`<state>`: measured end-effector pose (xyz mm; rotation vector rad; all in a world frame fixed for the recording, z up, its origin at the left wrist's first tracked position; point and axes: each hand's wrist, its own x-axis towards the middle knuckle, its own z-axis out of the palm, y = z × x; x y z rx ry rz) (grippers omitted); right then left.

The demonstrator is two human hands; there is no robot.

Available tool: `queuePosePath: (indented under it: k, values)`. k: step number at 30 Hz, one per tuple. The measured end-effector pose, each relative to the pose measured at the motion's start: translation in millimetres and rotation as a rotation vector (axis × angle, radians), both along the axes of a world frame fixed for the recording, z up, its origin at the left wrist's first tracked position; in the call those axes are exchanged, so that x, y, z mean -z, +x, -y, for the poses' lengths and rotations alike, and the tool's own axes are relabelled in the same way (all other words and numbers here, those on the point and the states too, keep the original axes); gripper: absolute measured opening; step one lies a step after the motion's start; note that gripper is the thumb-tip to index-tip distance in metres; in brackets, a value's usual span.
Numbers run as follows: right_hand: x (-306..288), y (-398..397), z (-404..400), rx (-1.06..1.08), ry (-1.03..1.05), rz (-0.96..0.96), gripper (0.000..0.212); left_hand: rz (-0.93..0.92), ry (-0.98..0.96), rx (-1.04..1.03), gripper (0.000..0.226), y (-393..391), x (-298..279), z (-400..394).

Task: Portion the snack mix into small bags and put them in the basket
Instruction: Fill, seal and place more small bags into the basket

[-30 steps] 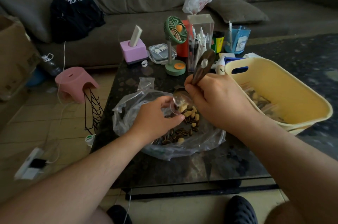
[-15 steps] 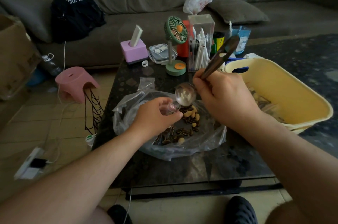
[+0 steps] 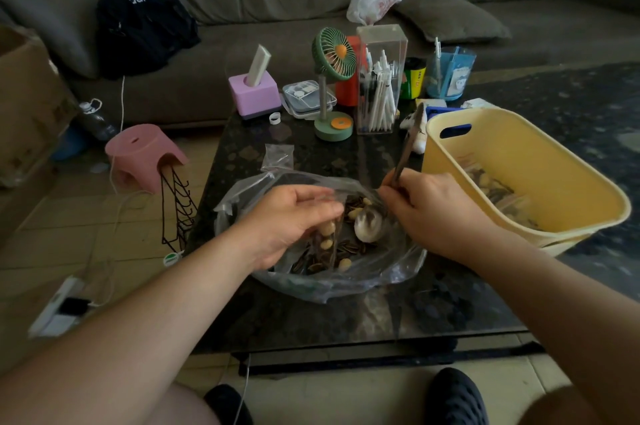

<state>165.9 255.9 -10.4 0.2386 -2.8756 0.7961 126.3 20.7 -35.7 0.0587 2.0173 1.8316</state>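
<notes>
I saw the left hand [image 3: 294, 220] pinching a small clear bag [image 3: 327, 237] partly filled with nuts and seeds, held over the large plastic bag [image 3: 388, 272] of snack mix [image 3: 346, 251] on the dark desk [image 3: 346, 317]. The right hand [image 3: 429, 213] gripped a spoon [image 3: 369, 228] by its handle, the bowl down in the mix just right of the small bag. The yellow basket [image 3: 540, 161] stood right of the large bag, with filled bags inside.

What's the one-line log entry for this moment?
left hand: holds small bag | right hand: spoon down in snack mix | basket: holds bags
</notes>
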Motion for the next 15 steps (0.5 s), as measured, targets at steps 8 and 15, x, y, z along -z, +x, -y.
queuePosePath:
  k: [8,15]
  values:
    - [0,-2,6,-0.003,0.006,-0.020,0.018,-0.507,-0.283,-0.070,0.071,13,10,13]
    - [-5,2,11,-0.034,0.006,-0.034,0.016,-0.480,-0.277,-0.147,0.056,15,4,28]
